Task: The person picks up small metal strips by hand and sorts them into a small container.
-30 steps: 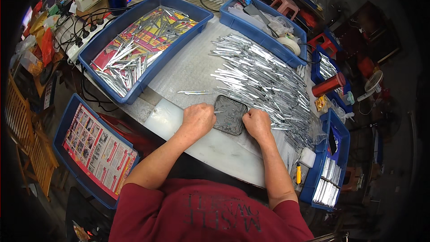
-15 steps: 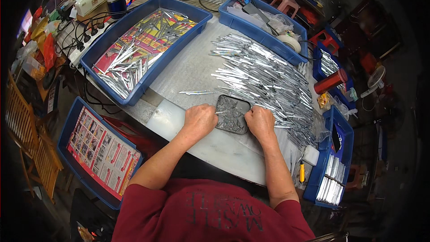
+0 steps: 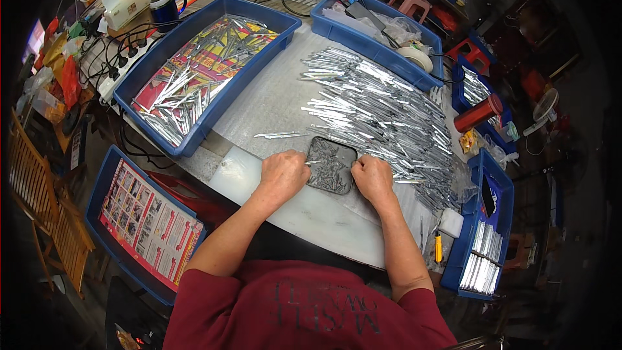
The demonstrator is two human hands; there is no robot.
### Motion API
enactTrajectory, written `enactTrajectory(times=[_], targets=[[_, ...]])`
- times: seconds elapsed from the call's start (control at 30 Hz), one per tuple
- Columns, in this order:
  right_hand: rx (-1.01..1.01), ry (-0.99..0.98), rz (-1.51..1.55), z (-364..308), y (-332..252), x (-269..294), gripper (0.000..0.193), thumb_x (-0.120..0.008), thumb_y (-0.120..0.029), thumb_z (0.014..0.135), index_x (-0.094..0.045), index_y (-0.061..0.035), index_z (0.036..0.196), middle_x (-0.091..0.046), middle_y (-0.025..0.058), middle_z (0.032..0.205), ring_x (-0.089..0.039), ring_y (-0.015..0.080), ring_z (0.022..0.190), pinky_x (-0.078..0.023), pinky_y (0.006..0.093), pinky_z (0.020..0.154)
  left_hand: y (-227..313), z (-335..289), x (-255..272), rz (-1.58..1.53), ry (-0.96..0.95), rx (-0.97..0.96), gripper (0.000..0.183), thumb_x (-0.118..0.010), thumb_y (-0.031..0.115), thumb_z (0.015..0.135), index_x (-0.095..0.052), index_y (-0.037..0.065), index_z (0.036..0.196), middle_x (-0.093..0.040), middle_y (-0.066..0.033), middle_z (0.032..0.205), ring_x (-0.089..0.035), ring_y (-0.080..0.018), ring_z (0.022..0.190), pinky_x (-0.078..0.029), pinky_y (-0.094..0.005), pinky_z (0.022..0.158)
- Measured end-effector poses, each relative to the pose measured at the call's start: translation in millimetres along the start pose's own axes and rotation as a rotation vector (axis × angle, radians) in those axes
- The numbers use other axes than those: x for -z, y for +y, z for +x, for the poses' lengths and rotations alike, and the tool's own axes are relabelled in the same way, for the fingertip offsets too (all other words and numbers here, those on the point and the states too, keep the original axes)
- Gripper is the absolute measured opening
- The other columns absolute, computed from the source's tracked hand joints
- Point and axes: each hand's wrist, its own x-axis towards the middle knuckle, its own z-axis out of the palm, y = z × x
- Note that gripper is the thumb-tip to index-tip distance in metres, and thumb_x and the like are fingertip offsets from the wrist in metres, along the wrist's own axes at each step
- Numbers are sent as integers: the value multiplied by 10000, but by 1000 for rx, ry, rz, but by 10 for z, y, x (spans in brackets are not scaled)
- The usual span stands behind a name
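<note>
A small dark-rimmed tray (image 3: pixel 330 167) of little grey metal pieces lies on the worktable between my hands. My left hand (image 3: pixel 285 173) is closed at the tray's left side, with a short thin silver metal piece (image 3: pixel 312 162) jutting from its fingertips toward the tray. Against the right rim, my right hand (image 3: pixel 374 176) is also closed; whatever its fingers hold is hidden. Beyond the tray and to its right spreads a big heap of slim silver metal strips (image 3: pixel 382 116). A few loose strips (image 3: pixel 280 135) lie just beyond my left hand.
A blue bin (image 3: pixel 194 139) with scattered metal strips stands at the far left, another blue bin (image 3: pixel 382 45) with bags at the back. To the right are a yellow-handled screwdriver (image 3: pixel 438 247), a white block (image 3: pixel 450 222) and a blue bin (image 3: pixel 446 279) of stacked strips.
The whole view has shifted slightly. The small pieces in the tray look somewhat rearranged. Both hands remain closed on either side of it.
</note>
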Motion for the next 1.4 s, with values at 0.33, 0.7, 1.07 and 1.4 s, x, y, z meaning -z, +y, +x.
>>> enactTrajectory(times=[0.33, 0.7, 1.07, 1.4], targets=[[-8, -76, -20, 9, -15, 58, 230, -487, -175, 711, -601, 14, 646, -580, 209, 623, -576, 361, 594, -457, 430, 589, -1, 17, 0, -5, 13, -5, 112, -524, 107, 660, -573, 8, 640, -575, -142, 661, -570, -326, 617, -457, -423, 577], [277, -48, 159, 49, 35, 62, 98, -547, -77, 735, -575, 11, 768, -559, 164, 754, -522, 309, 752, -411, 389, 691, -21, -23, 151, -182, 74, -12, 167, -605, 132, 728, -576, -3, 822, -571, -136, 738, -564, -272, 620, -443, -358, 563], [370, -100, 33, 113, -18, 9, 92, -560, -87, 728, -587, -11, 771, -547, 143, 757, -503, 299, 771, -383, 394, 690, -9, -119, 182, -318, 53, -7, 173, -607, 113, 738, -574, -20, 843, -565, -135, 748, -561, -244, 604, -441, -322, 552], [408, -206, -177, 145, -80, 18, 83, -513, -78, 744, -575, -25, 759, -552, 129, 766, -500, 284, 799, -338, 394, 692, 13, -142, 198, -325, 58, -13, 165, -607, 105, 733, -571, -22, 832, -557, -132, 734, -554, -240, 599, -434, -315, 551]])
